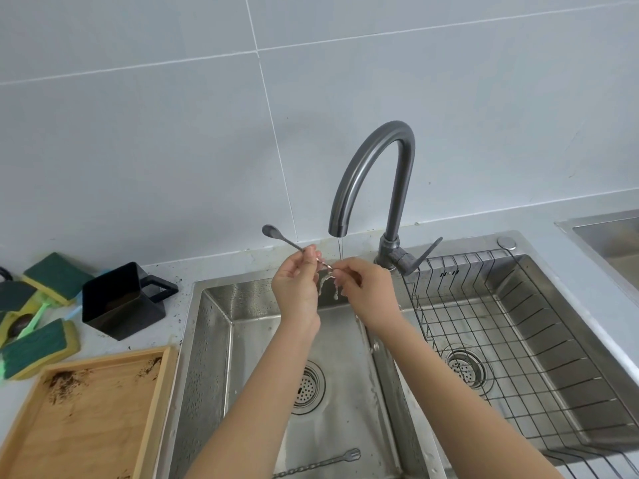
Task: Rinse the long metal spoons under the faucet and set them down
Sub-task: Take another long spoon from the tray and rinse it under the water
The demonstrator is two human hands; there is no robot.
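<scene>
Nearest, on the floor of the left steel basin, lies a slim metal fork with a twisted stem, its small tines pointing right. The basin walls are dimpled and beaded with water; a round perforated drain sits mid-floor. To the left a pale wooden tray with a raised rim rests on the counter, its grain smeared with dark crumbs.

Above the basin, two bare forearms reach up. The left hand pinches the spoon by its stem, the small oval bowl sticking up and to the left. The right hand pinches the stem's other end, which looks twisted and coppery. A thin stream from the faucet lands between the hands and splashes off them.

The right basin holds a black wire rack over a second drain. Left of the sink stand a square black plastic cup with an angular handle and a heap of green-and-yellow sponges.

The faucet is a brushed grey gooseneck with a side lever. Behind it, the pale counter is speckled with dirt, and the wall is large, light grey tiles with white grout. No writing is legible.
</scene>
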